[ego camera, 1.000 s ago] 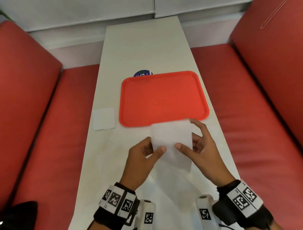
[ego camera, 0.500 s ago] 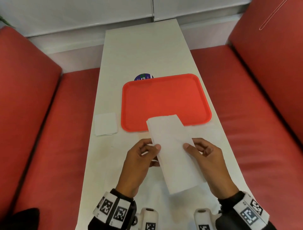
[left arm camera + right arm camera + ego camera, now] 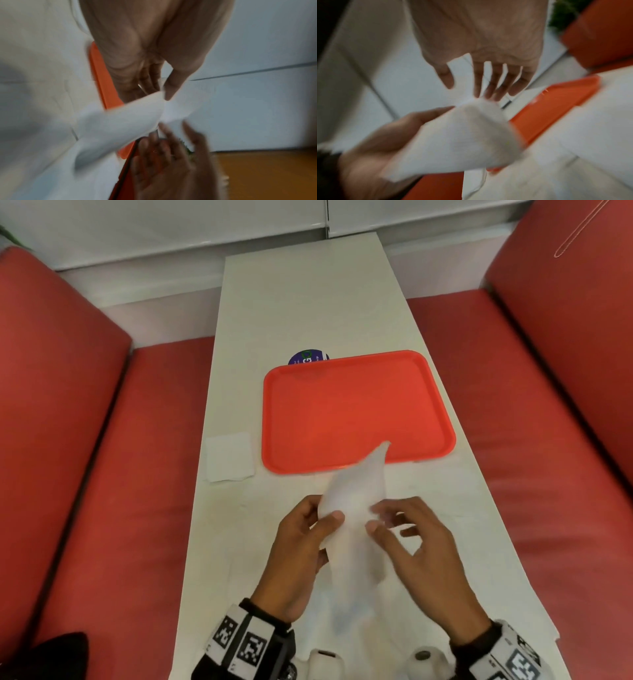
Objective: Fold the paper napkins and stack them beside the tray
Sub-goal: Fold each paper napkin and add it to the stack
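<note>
A white paper napkin (image 3: 356, 501) is held up over the white table (image 3: 308, 302), its far tip over the near rim of the orange tray (image 3: 359, 412). My left hand (image 3: 329, 517) pinches its left edge between thumb and fingers; the left wrist view shows the same pinch (image 3: 159, 92) on the napkin (image 3: 120, 121). My right hand (image 3: 383, 518) is at the napkin's right edge. In the right wrist view that hand (image 3: 465, 88) has straight, spread fingers whose tips meet the napkin (image 3: 462, 135). A folded napkin (image 3: 229, 457) lies flat just left of the tray.
A round blue sticker (image 3: 308, 358) peeks out behind the tray's far edge. Red padded benches (image 3: 102, 474) run along both sides of the narrow table, with a white wall at the far end. The wrist views are motion-blurred.
The napkin has swung from lying flat between both hands to standing tilted and edge-on. My right hand has let go of its pinch and spread its fingers. My left hand keeps its hold.
</note>
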